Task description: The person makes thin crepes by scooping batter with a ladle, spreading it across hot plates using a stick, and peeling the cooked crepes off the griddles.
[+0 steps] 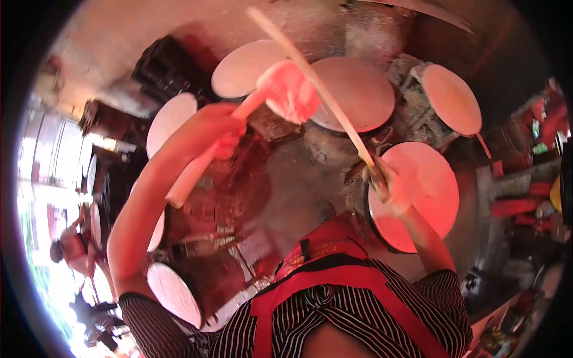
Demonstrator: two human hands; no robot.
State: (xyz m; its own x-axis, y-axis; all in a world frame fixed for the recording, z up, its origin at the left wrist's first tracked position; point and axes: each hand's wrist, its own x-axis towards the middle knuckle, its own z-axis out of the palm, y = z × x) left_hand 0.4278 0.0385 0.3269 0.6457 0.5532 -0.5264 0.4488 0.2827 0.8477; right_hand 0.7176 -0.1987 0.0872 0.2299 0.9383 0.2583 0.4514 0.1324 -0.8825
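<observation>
My left hand (pixel 218 131) is closed around a thick pale stick (pixel 192 179). At its far end is a whitish rounded mass (pixel 289 89) with streaks; whether it is a ladle's bowl or a wrapped sheet I cannot tell. My right hand (pixel 391 190) grips the dark lower end of a long thin wooden stick (pixel 322 89). That stick slants up and left, passing in front of the whitish mass and a large round griddle (pixel 361 92). Below my right hand lies another round griddle (pixel 430 203) with a pale surface.
More round pale-topped griddles surround me: one at the back (pixel 242 71), one at the right (pixel 452 98), others at the left (pixel 173 122) and near left (pixel 173 295). Black blocky objects (pixel 170 65) stand behind. Another person (pixel 77 247) is at the far left. Vapour blurs the middle floor.
</observation>
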